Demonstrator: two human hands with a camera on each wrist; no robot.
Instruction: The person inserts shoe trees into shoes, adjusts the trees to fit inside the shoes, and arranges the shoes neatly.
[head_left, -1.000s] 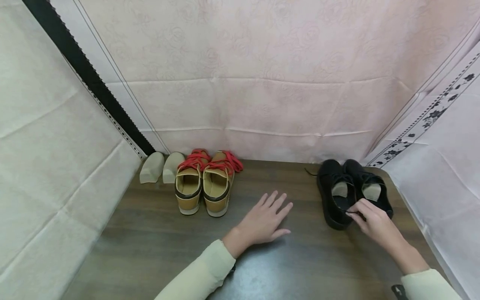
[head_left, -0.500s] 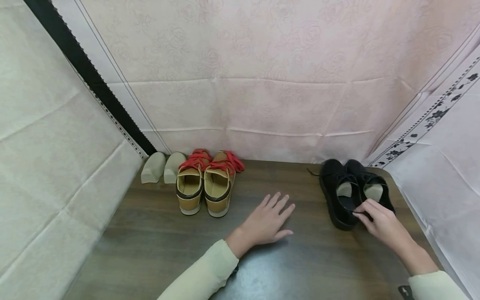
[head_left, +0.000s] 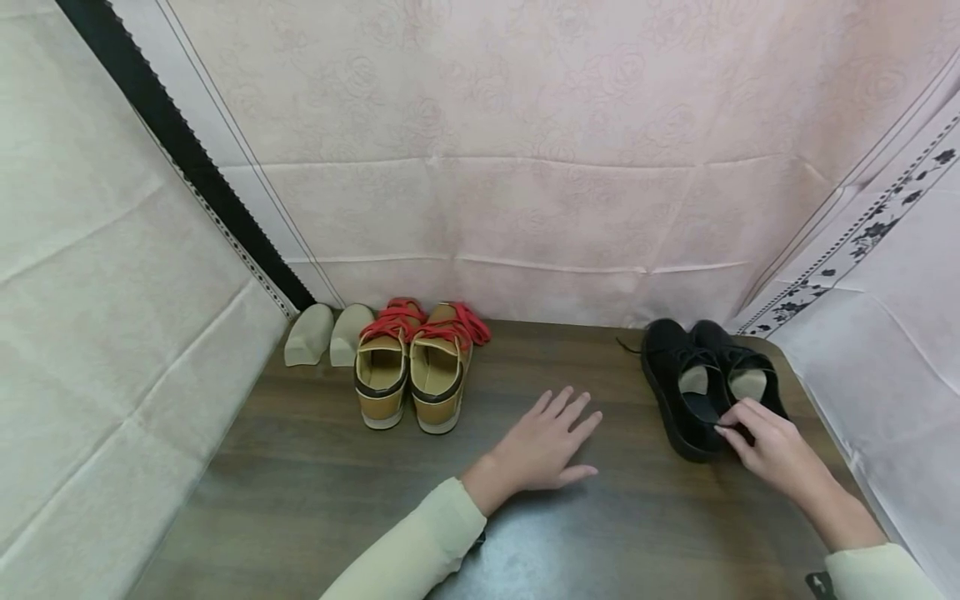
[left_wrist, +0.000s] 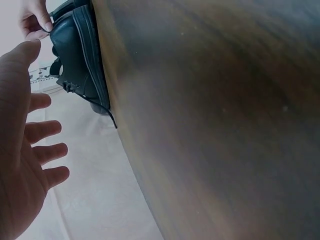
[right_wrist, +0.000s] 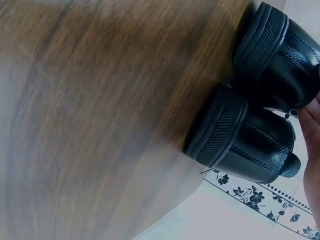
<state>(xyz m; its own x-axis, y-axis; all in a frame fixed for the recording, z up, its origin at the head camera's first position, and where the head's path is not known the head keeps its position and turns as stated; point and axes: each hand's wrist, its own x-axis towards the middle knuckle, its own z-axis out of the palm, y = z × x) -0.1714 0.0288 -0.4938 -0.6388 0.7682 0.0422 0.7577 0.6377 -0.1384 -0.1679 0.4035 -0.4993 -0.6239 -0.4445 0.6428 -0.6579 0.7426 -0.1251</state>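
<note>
Two black lace-up shoes stand side by side at the far right of the wooden surface, toes toward the back cloth. My right hand (head_left: 772,446) pinches the heel rim of the left black shoe (head_left: 673,392) between thumb and fingers. The right black shoe (head_left: 731,350) is partly hidden behind that hand. In the right wrist view both heels show close together, the pinched shoe (right_wrist: 282,65) above the other (right_wrist: 255,145). Hovering over the middle of the surface, palm down with spread fingers, is my left hand (head_left: 536,446), which holds nothing.
Tan shoes (head_left: 435,404) with red laces stand left of centre at the back. Two pale shoe inserts (head_left: 309,337) sit left of them. Cloth walls (head_left: 487,208) border the wooden surface (head_left: 337,500) on three sides. A loose black lace (head_left: 627,346) sticks out leftward.
The heel of the left black shoe has shifted slightly right, toward its mate, with my right hand still pinching it. My left hand has drifted a little right. The view has shifted slightly.
</note>
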